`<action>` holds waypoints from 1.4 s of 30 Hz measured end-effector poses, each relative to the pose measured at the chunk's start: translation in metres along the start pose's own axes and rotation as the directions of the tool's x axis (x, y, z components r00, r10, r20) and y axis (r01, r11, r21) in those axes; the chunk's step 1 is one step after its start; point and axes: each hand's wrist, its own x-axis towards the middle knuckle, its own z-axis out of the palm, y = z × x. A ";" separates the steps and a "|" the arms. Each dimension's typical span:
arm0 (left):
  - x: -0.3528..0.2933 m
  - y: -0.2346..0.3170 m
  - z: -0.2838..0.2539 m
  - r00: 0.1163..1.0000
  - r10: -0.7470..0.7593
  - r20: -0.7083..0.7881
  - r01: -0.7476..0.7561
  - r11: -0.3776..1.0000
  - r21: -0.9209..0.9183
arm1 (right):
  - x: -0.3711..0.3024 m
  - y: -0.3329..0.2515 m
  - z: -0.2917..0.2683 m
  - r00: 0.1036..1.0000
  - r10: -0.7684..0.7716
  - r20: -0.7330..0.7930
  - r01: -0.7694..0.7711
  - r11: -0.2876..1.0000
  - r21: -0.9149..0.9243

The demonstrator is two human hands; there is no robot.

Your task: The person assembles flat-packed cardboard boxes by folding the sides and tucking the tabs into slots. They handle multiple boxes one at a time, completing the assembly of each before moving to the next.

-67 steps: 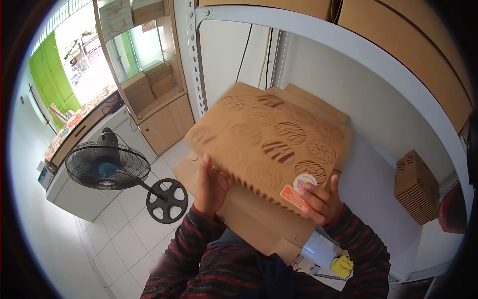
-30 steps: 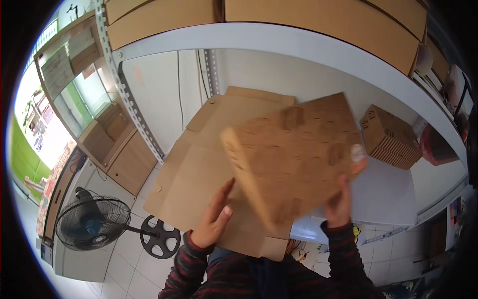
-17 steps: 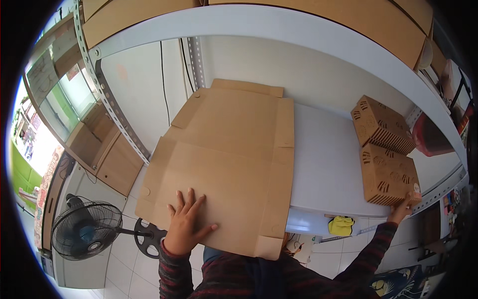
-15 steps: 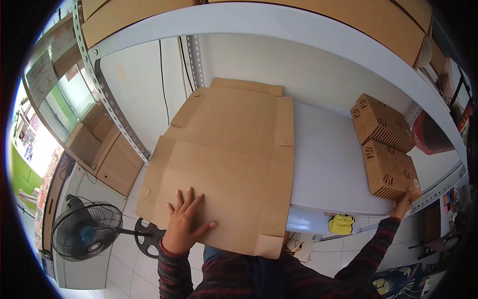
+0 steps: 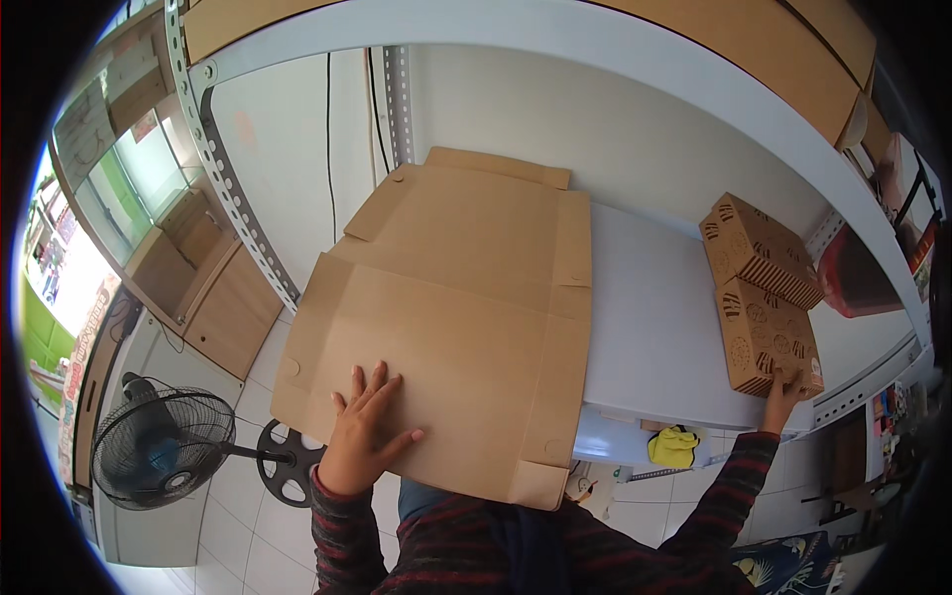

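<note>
A large unfolded brown cardboard box blank (image 5: 456, 327), with crease lines and side flaps, lies flat across the white shelf and overhangs its front edge. On the blank's near left part, my left hand (image 5: 365, 431) rests palm down with fingers spread. Off to the right sit two folded brown printed boxes, a far box (image 5: 762, 248) and a near box (image 5: 769, 335), end to end against each other. My right hand (image 5: 783, 399) has its fingers hooked over the front end of the near box; its thumb is not clearly seen.
Overhead runs a metal shelf beam (image 5: 496, 32) with cardboard on top. A perforated upright (image 5: 223, 164) stands left. On the floor at left is a black standing fan (image 5: 164, 451). A yellow cloth (image 5: 674, 446) lies below the shelf's front edge. Something red (image 5: 858, 273) is behind the boxes.
My right hand has shifted left along the near box's front end, its fingers now over the edge. That box sits slightly straighter. The view has shifted a little; my left hand stays on the blank.
</note>
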 end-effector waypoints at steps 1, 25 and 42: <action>0.000 0.000 0.000 1.000 -0.005 0.001 0.005 1.000 0.004 | 0.004 0.002 0.001 1.000 -0.008 -0.008 0.008 0.998 -0.055; -0.041 -0.041 0.013 0.733 -0.192 -0.653 0.391 0.904 0.172 | -0.162 -0.310 0.085 0.008 -0.925 0.381 0.631 0.300 0.716; -0.042 -0.043 -0.018 0.494 -0.069 -0.867 0.319 0.942 0.107 | -0.244 -0.323 0.130 -0.541 -0.833 -0.113 0.323 -0.330 0.887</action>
